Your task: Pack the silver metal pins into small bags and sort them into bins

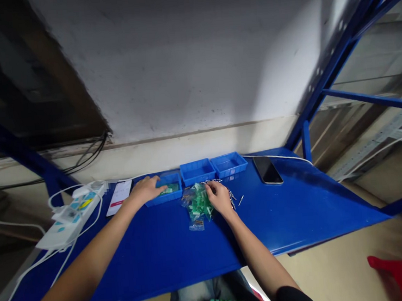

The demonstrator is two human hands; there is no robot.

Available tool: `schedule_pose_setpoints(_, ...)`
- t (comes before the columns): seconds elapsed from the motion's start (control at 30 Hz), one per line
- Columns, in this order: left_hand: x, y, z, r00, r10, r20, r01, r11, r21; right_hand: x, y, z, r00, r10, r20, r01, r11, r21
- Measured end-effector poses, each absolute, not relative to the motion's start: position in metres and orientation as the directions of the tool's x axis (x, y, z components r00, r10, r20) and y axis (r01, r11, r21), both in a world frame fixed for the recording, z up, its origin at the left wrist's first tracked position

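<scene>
My left hand (147, 190) reaches over the left edge of a blue bin (165, 198) that holds green pieces (171, 188); its fingers are apart. At the right side of a pile of green pieces in clear plastic (200, 204) is my right hand (219, 196), with thumb and fingertips close together at the pile. What those fingertips hold is too small to make out. Small metal pins (231, 199) lie beside and behind my right hand, and a single pin (241, 200) sits further right. A small clear bag (196, 225) lies at the pile's near edge.
Two blue bins, a middle one (198, 171) and a right one (229, 165), stand at the back of the blue table (181, 258). A dark phone (268, 170) lies to the right, a lit phone (119, 197) to the left. A white power strip (70, 216) with cables is at far left.
</scene>
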State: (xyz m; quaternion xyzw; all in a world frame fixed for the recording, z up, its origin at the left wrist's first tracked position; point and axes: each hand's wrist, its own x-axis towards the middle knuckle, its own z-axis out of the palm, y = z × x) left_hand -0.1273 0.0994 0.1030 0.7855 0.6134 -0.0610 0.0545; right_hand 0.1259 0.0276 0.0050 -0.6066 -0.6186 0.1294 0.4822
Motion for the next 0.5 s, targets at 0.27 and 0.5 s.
schedule_pose_setpoints(0.27,-0.097,0.128,0.089,0.248,0.893,-0.375,0.937,-0.320,-0.142,0.128,0.030,0.003,0.206,0.885,0.417,0.623,0.210,-0.753)
schedule_pose_setpoints(0.5,-0.082,0.145,0.092,0.274,0.834,-0.479,0.903,-0.394,-0.170,0.129,0.029,0.004,0.201,0.896,0.396,0.621,0.196,-0.759)
